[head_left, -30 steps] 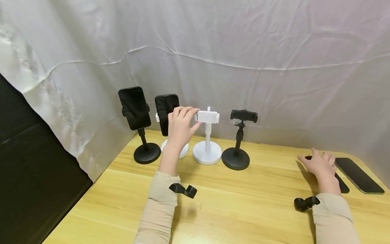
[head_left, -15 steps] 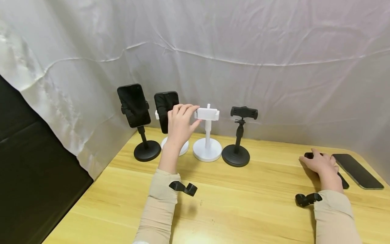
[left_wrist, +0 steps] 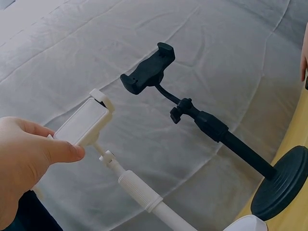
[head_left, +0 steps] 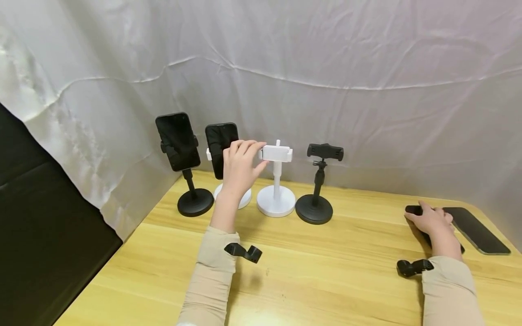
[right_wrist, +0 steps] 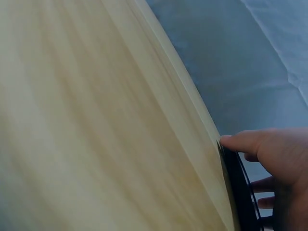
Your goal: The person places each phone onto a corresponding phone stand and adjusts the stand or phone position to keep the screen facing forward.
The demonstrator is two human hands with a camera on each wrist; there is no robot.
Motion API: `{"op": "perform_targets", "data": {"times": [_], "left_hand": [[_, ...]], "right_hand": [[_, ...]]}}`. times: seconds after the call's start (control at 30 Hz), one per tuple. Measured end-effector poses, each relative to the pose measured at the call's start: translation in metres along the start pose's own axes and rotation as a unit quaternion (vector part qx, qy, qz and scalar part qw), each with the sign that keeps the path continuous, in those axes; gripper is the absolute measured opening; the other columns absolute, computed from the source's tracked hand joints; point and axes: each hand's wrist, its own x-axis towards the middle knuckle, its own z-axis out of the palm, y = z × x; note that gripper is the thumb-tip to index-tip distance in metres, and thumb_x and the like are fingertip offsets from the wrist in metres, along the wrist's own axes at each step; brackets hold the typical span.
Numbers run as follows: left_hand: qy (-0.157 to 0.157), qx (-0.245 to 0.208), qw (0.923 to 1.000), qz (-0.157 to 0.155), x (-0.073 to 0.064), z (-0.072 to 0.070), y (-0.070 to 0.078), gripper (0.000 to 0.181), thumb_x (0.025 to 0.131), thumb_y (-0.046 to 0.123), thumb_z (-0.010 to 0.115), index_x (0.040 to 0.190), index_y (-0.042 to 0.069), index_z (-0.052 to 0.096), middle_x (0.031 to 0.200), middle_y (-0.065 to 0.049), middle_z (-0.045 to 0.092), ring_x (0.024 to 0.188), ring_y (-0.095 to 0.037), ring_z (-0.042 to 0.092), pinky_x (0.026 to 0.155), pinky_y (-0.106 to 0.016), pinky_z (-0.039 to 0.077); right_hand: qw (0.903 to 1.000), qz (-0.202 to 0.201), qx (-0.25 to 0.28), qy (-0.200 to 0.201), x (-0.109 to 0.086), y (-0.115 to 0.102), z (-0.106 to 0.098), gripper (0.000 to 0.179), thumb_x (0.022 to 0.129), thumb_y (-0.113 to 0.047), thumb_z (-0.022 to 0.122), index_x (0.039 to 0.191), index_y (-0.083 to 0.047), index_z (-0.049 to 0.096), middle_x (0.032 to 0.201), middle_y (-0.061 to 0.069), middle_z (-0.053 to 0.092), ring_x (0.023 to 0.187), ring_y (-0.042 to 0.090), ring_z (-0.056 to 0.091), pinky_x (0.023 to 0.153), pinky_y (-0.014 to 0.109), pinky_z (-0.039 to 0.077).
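My left hand (head_left: 238,170) pinches the left end of the white clamp (head_left: 276,153) on a white phone stand (head_left: 276,200). The left wrist view shows its thumb along the lower side of that clamp (left_wrist: 83,122), which has nothing in it. Far to the right, my right hand (head_left: 433,222) grips a black phone (head_left: 414,209) lying on the table, reaching over it from above. Its thumb meets the phone's left long edge, with several fingers on the other side in the right wrist view. The hand hides the phone's middle.
A second dark phone (head_left: 477,230) lies just right of the gripped one. A black stand with a bare clamp (head_left: 325,151) stands right of the white one. Leftward, phones sit upright in a black stand (head_left: 195,202) and another white stand (head_left: 246,199). A grey curtain (head_left: 367,113) hangs behind.
My right hand has shifted slightly right and settled onto the phone, its thumb coming in to the phone's edge. My left hand keeps its pinch on the white clamp.
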Motion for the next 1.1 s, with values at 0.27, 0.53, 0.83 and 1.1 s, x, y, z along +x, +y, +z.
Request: {"op": "perform_targets", "data": {"times": [0.27, 0.53, 0.83, 1.1], "left_hand": [[-0.009, -0.001, 1.0, -0.002, -0.0011, 0.0018, 0.0003, 0.043, 0.083, 0.034, 0.076, 0.123, 0.022, 0.066, 0.121, 0.0, 0.066, 0.114, -0.024, 0.049, 0.092, -0.044, 0.038], [-0.008, -0.004, 1.0, -0.001, -0.0018, 0.0007, 0.0027, 0.043, 0.083, 0.033, 0.077, 0.124, 0.021, 0.066, 0.12, 0.0, 0.066, 0.114, -0.024, 0.049, 0.092, -0.044, 0.038], [-0.007, 0.002, 1.0, -0.002, -0.0019, -0.0006, 0.0028, 0.044, 0.083, 0.034, 0.077, 0.124, 0.022, 0.066, 0.12, 0.0, 0.066, 0.114, -0.025, 0.049, 0.092, -0.044, 0.038], [-0.005, 0.001, 1.0, 0.0, -0.0006, -0.0017, 0.0023, 0.043, 0.084, 0.033, 0.076, 0.124, 0.022, 0.066, 0.12, 0.0, 0.066, 0.114, -0.025, 0.049, 0.092, -0.044, 0.038]], "right_hand": [[0.9998, 0.01, -0.015, 0.007, -0.002, -0.0012, -0.0002, 0.087, 0.096, -0.05, 0.049, 0.153, 0.001, 0.008, 0.135, 0.055, 0.005, 0.116, 0.074, 0.01, 0.089, 0.078, 0.019], [0.9995, 0.014, -0.023, 0.017, -0.0067, -0.0017, -0.0027, 0.087, 0.095, -0.049, 0.051, 0.152, 0.003, 0.013, 0.132, 0.056, 0.011, 0.113, 0.073, 0.015, 0.087, 0.075, 0.023], [0.9983, 0.027, -0.027, 0.043, -0.0052, 0.0005, -0.0023, 0.092, 0.088, -0.053, 0.058, 0.152, 0.0, 0.02, 0.131, 0.056, 0.016, 0.107, 0.07, 0.023, 0.081, 0.071, 0.027], [0.9968, 0.025, -0.02, 0.074, -0.0062, -0.0034, -0.0062, 0.092, 0.088, -0.056, 0.057, 0.153, -0.003, 0.021, 0.132, 0.057, 0.014, 0.106, 0.068, 0.023, 0.08, 0.07, 0.026]]}}
